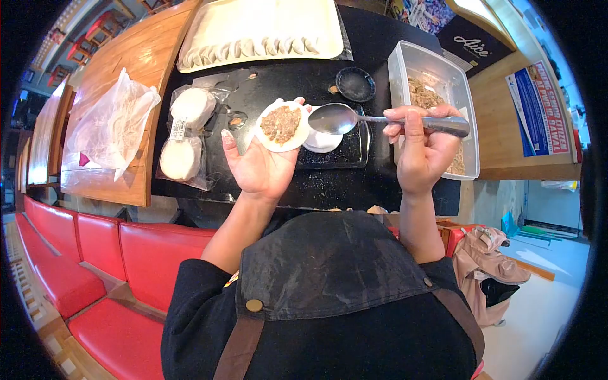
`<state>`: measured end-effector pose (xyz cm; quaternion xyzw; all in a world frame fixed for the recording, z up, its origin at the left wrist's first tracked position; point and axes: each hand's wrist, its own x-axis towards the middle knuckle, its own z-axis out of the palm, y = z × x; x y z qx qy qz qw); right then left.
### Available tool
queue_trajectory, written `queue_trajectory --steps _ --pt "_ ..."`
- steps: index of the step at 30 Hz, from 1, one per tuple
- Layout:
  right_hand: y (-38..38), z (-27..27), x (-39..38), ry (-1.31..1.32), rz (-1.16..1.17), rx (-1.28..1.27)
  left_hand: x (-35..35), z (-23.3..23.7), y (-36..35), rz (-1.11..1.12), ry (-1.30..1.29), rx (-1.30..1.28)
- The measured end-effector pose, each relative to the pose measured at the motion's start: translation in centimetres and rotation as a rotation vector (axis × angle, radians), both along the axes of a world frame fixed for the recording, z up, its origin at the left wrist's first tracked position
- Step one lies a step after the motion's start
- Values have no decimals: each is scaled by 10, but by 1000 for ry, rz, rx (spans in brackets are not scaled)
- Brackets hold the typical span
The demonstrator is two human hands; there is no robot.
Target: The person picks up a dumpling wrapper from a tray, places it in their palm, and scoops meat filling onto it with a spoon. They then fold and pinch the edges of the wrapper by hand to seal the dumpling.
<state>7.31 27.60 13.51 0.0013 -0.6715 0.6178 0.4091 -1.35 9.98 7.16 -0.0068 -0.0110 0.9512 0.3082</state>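
On the fingers of my left hand rests a round dumpling wrapper, with a mound of ground meat filling spread over its middle. My thumb sticks out to the left, off the wrapper. My right hand grips a metal spoon by its handle; the bowl hangs just right of the filled wrapper. Beneath the spoon, a stack of white wrappers lies on a black tray. A clear plastic tub holding more meat filling stands behind my right hand.
A small black bowl sits beyond the spoon. Folded dumplings line the near edge of a cream tray. Two packs of wrappers lie at left, and a plastic bag is on the wooden table.
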Motion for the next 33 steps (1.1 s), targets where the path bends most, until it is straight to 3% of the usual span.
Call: queue_trajectory --steps 8,10,14,21,27,29,33 --pt "7 -1 0 -67 34 -20 4 1 -1 -99 167 -95" --pt "8 0 -1 -21 -46 -56 4 0 -1 -99 171 -93" --pt "3 2 5 -34 62 -94 5 4 0 -116 176 -95" --pt "7 5 5 64 -14 -113 5 3 0 -140 195 -113" --pt "15 6 5 -47 -24 -93 6 -1 -2 -168 205 -138" --pt "15 6 6 29 -32 -107 6 -3 -2 -198 135 10" --pt "14 5 6 -84 -34 -58 5 1 -2 -192 117 -61"
